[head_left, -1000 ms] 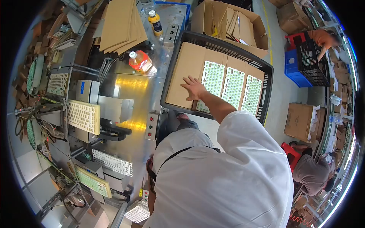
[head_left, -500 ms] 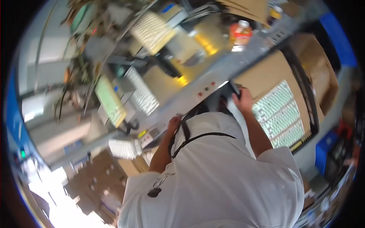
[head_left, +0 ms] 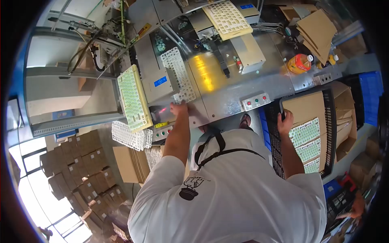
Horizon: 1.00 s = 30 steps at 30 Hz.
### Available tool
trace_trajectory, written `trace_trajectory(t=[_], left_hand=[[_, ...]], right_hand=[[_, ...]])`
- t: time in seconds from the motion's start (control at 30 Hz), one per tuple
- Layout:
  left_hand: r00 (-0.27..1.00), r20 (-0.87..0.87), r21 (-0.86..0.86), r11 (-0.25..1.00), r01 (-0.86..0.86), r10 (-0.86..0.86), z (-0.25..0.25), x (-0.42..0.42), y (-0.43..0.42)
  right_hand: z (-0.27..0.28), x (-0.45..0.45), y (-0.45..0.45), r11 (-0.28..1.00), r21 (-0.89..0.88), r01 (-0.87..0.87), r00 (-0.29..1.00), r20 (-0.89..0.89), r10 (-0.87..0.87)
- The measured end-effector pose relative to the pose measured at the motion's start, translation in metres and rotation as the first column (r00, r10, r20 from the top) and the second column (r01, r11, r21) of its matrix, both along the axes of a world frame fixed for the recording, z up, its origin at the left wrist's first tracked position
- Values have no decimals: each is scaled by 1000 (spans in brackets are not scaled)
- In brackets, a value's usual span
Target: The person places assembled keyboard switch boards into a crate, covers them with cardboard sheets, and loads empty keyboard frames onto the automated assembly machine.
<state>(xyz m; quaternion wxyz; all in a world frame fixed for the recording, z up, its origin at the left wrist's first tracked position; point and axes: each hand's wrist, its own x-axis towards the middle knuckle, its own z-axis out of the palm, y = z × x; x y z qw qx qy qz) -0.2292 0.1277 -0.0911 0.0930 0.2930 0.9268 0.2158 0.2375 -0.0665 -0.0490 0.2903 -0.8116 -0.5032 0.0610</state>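
Note:
My left hand [head_left: 179, 108] is closed at the lower end of a white keyboard plate [head_left: 177, 67], which lies on the metal machine table beside a box with a blue label [head_left: 160, 81]. My right hand [head_left: 285, 121] is wrapped round the near rim of a black crate [head_left: 329, 125]. Inside the crate, green-and-white keyboard plates [head_left: 308, 150] rest on cardboard [head_left: 304, 108]. Left of my left hand, a green-and-white plate sits on a yellow fixture [head_left: 135, 97]. Another yellow fixture [head_left: 229, 18] holds a white plate at the top.
White plates [head_left: 131, 135] are stacked left of a button panel [head_left: 162, 133]. Another button panel [head_left: 255, 101] lines the table edge. An orange bottle [head_left: 300, 63] and cardboard sheets [head_left: 318, 34] are at the right. Stacked cartons [head_left: 87, 170] stand lower left; a person's arm [head_left: 356, 205] shows lower right.
The view has swung left. My right hand, spread over the crate's cardboard earlier, now grips its rim. My left hand has come into view and moved to the white plate.

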Motion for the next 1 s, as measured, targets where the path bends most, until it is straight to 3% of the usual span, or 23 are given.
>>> trace_trajectory(t=[0.03,0.1,0.13,0.17,0.2,0.23,0.3,0.33,0.4,0.43,0.5,0.53,0.6,0.73,0.8,0.83,0.9,0.93,1.0], left_hand=[[1000,14,-7,1000,14,-14,-2,-15,2],[932,244,5,962,275,-267,-7,-41,3],[927,260,7,960,279,-271,-11,-47,-3],[875,411,113,967,229,-255,-14,-46,-12],[790,554,218,962,166,-262,-18,-45,-11],[786,557,217,960,175,-269,-37,-57,-18],[574,697,267,899,348,-429,-78,-78,-29],[569,696,273,894,354,-438,-52,-71,-35],[269,917,154,883,443,-295,38,-56,-51],[265,916,158,877,453,-302,51,-65,-57],[46,927,256,719,646,-372,70,-82,-68],[40,925,263,713,650,-378,81,-90,-72],[40,863,341,640,688,-504,96,-106,-80],[9,870,377,678,632,-492,84,-128,-92],[6,849,410,665,624,-529,77,-135,-97],[8,848,411,667,622,-530,75,-139,-97],[-43,857,404,618,674,-513,72,-139,-94],[-44,855,409,620,669,-516,83,-131,-90],[-123,873,427,619,659,-471,110,-120,-84]], right_hand=[[13,-15,3,998,46,50,996,78,-53],[35,-51,15,997,78,14,993,115,-23],[44,-73,23,987,140,-76,992,107,61],[51,-94,33,966,203,-160,985,100,142],[56,-128,54,954,188,-233,969,-39,244],[54,-164,73,935,178,-308,919,-200,341],[8,-204,110,929,97,-358,863,-347,368],[-16,-225,132,944,41,-328,867,-384,318],[-24,-269,174,934,-88,-346,855,-440,276],[-20,-292,191,907,-156,-392,839,-464,283],[-71,-338,214,952,-99,-291,875,-430,223],[-64,-359,222,954,-95,-284,878,-426,219],[-53,-393,233,919,-372,-132,873,-482,-70],[-51,-403,240,858,-479,-188,790,-592,-158],[-48,-403,234,913,-364,-186,581,-790,-197],[-37,-401,231,912,-363,-189,581,-790,-194],[7,-384,220,964,-246,-105,175,-958,-226],[10,-370,212,964,-243,-109,181,-958,-222],[19,-346,198,986,58,-153,102,-992,74]])
